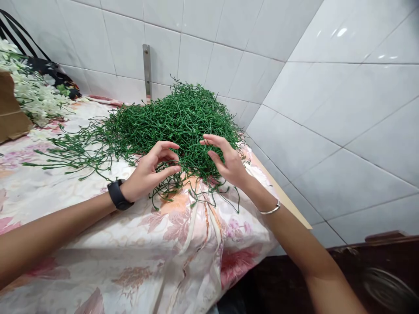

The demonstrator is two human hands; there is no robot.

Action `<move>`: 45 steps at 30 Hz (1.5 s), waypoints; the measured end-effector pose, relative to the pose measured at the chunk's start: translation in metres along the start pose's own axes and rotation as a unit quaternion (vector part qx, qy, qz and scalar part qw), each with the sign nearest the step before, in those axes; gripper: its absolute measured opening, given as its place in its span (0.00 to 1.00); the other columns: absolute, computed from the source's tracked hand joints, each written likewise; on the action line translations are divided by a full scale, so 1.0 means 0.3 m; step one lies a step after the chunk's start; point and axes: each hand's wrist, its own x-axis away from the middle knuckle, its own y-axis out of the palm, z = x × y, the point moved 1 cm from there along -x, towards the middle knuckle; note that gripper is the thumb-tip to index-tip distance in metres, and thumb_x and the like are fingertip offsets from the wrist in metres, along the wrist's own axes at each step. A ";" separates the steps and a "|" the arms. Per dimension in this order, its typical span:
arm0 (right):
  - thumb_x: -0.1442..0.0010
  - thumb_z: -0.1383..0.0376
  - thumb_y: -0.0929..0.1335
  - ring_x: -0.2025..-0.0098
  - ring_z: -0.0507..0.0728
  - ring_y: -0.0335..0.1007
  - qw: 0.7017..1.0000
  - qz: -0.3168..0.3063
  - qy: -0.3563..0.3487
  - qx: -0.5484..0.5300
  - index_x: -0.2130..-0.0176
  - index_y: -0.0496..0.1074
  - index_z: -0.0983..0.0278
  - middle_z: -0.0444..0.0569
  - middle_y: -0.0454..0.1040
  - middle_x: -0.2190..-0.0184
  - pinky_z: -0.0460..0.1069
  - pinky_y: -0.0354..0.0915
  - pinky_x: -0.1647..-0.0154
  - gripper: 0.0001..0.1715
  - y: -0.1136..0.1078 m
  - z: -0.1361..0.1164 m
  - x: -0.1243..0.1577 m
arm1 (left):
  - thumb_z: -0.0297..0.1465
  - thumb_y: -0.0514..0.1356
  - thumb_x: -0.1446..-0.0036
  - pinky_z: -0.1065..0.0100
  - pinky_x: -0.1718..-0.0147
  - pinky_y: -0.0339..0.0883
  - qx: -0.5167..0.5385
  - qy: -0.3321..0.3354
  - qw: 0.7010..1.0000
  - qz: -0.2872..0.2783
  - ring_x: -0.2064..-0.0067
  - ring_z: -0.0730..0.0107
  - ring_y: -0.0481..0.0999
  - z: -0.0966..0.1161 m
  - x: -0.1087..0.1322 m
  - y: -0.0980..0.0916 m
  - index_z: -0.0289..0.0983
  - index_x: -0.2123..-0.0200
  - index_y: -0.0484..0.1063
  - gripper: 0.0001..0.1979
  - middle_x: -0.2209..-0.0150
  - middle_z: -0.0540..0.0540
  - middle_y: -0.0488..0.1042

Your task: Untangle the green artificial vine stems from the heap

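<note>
A big tangled heap of green artificial flower stems (176, 113) lies on the floral tablecloth (124, 240), against the tiled wall. Some stems fan out to the left, and a few loose ones trail towards the front edge. My left hand (159, 163), with a black band on its wrist, is at the near side of the heap, fingers curved and apart. Facing it from the right is my right hand (225, 159), a silver bangle on that wrist, thumb and fingers also apart. Neither hand holds anything; whether the fingertips touch the stems I cannot tell.
White artificial flowers (39, 98) and a brown cardboard box (13, 109) are at the far left, by a dark bag (55, 72). A metal strip (147, 72) stands against the white tiled wall (216, 26). Dark furniture (386, 266) is low on the right, beyond the table's edge.
</note>
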 end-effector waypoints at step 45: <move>0.43 0.62 0.63 0.64 0.52 0.66 0.996 -0.070 -0.040 -0.028 0.63 0.69 0.61 0.45 0.72 0.70 0.52 0.53 0.57 0.09 0.072 -0.090 0.002 | 0.26 0.56 0.47 0.66 0.58 0.65 -0.119 0.063 0.990 -0.031 0.59 0.70 0.69 0.034 0.018 0.010 0.35 0.56 0.61 0.14 0.61 0.45 0.67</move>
